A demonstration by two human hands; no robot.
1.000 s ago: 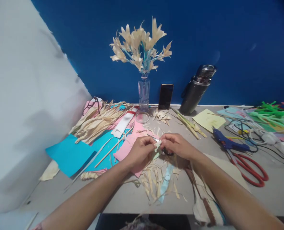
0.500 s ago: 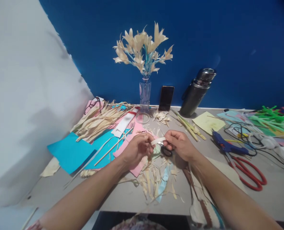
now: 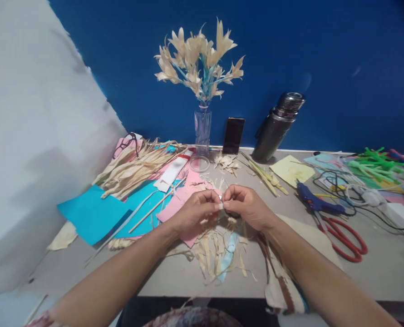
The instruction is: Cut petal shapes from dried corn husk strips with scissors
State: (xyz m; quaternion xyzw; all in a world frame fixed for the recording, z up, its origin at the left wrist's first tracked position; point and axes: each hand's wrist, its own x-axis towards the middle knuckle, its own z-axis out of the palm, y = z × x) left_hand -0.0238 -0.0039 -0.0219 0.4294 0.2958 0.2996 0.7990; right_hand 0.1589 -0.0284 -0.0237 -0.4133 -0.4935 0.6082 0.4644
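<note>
My left hand [image 3: 200, 210] and my right hand [image 3: 244, 205] meet above the middle of the table, fingertips close together. Between them is a small pale strip [image 3: 221, 206], most of it hidden by the fingers; it looks like dried husk. Both hands pinch it, thumb against forefinger. Behind my right hand, the dark scissors handle [image 3: 234, 215] shows in part. Below the hands lie pale husk scraps [image 3: 207, 254] and a light blue strip [image 3: 228, 258].
Husk flowers [image 3: 202, 59] stand in a clear bottle [image 3: 202, 129] by a phone [image 3: 234, 135] and a flask [image 3: 277, 129]. Dried husks [image 3: 140, 165] and blue paper [image 3: 93, 213] lie left. A glue gun [image 3: 317, 202], red-handled scissors [image 3: 347, 238] and cables are right.
My hands have come closer together, and the pale strip that stretched between them is now mostly covered by fingers. The view has shifted slightly.
</note>
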